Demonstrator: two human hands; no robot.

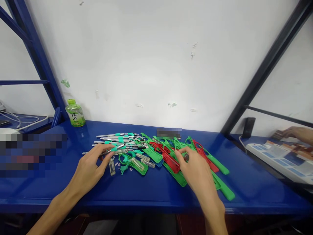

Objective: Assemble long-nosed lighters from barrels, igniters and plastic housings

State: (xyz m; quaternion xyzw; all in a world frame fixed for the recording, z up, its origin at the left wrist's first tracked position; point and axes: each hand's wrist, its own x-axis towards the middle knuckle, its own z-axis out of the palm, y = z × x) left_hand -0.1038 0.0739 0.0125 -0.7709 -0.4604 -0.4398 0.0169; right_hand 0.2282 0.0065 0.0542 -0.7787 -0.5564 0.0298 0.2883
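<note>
Bright, diffuse light fills the white wall (137,71); the blue surface (137,192) shows a soft sheen, with deep shadow beneath. Wide-angle stretching marks the edges; pixelation masks some patches.

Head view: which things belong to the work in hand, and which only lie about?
In the work, apparently:
silver sticks with teal bands, at the left hand
red and green plastic pieces, by the right hand
clear tubes

Lying about, apparently:
green-capped bottle
black upright device

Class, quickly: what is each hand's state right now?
Left hand: closed on a silver rod.
Right hand: half-curled; whether it holds anything cannot be told.
</note>
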